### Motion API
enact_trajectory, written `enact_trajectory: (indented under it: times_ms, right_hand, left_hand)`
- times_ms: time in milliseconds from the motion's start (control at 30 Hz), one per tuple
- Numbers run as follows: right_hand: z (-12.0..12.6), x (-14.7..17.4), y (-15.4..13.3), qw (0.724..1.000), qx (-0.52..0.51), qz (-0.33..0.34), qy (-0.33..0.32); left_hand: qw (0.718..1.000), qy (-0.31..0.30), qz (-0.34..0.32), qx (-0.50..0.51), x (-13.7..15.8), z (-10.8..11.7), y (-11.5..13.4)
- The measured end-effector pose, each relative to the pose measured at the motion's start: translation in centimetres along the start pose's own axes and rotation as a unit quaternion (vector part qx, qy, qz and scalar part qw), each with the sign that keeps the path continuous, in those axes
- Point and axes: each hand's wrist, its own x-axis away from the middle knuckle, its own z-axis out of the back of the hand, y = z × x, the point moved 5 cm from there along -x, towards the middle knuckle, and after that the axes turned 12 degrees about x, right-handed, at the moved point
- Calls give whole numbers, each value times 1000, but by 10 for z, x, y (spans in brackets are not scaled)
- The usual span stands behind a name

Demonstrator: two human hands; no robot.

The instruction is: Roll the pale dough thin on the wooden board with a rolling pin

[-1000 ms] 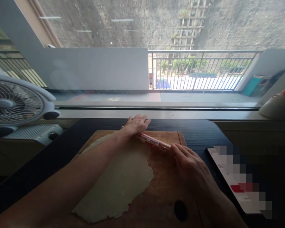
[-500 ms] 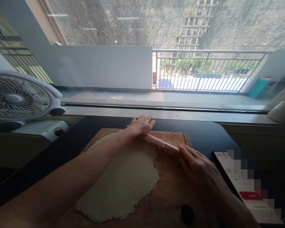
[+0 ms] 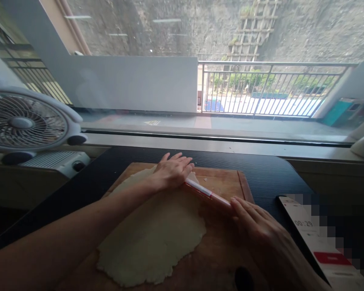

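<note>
A slim pink rolling pin point(image 3: 198, 188) with a pale, red-edged label lies slantwise across the far right part of a thin sheet of dough point(image 3: 157, 238). My left hand point(image 3: 173, 170) rests its palm over the pin's far end, fingers stretched out and spread; that end is hidden beneath it. At the near right end, the fingers of my right hand point(image 3: 255, 220) are wrapped over the pin, and its thumb is mostly hidden. The pale dough has a ragged edge and lies flat on a wooden board point(image 3: 227, 242), partly covered by my left forearm.
The board lies on a black table point(image 3: 269, 171) below a window. A phone point(image 3: 309, 238) showing a timer lies right of my right forearm. A white fan point(image 3: 27, 121) stands at the left. Small dough scraps dot the board's far side. A dark round hole point(image 3: 243, 279) shows near the board's front.
The rolling pin has turned, so a different part of its label shows, and has shifted slightly nearer. My left hand has moved back and left over it. The view has shifted slightly.
</note>
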Motion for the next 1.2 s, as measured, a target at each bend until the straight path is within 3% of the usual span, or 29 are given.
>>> enact_trajectory:
  times_ms: [133,233,300,400,467,533,600,667,733,800,900,1000,1067,1133,1200]
  right_hand:
    - [-18,-28,31,995,33,-82,-45]
    - [-23,-35,37,994,57,-76,-58]
    - [-22,-28,28,996,69,-43,-34]
    - [-17,-12,2,999,35,25,-1]
    - [-14,-12,-11,999,-5,39,-17]
    - [-18,-29,-18,997,-35,42,-56]
    - [-27,-62,-17,996,-36,37,-78]
    - [-40,-105,-8,998,-9,8,-65]
    - [-59,-143,3,995,8,-33,-94]
    - [-69,-166,6,993,21,-56,-104]
    - [-67,-159,-7,993,28,-46,-101]
    - [-52,-119,-28,995,-2,3,-102]
    - [-46,-98,-36,992,-25,31,-122]
    - [-49,-100,-38,988,-35,29,-145]
    - [-59,-126,-37,989,-28,-1,-148]
  left_hand:
    - [998,-8,54,23,-71,2,10]
    - [998,10,53,26,-84,7,16]
    - [998,22,46,29,-61,5,14]
    - [996,78,25,24,8,1,5]
    - [993,120,-1,4,54,-2,3]
    - [990,143,-4,-13,81,-4,1]
    - [988,155,13,-23,82,-3,-2]
    - [985,166,45,-25,61,1,-7]
    - [982,170,83,-15,33,7,-12]
    - [978,174,112,-1,16,12,-15]
    - [979,185,82,-3,30,13,-11]
    - [978,208,0,-23,82,5,-1]
    - [977,211,-19,-29,114,-1,2]
    - [975,220,-6,-35,130,-3,-1]
    - [971,234,21,-43,128,0,-9]
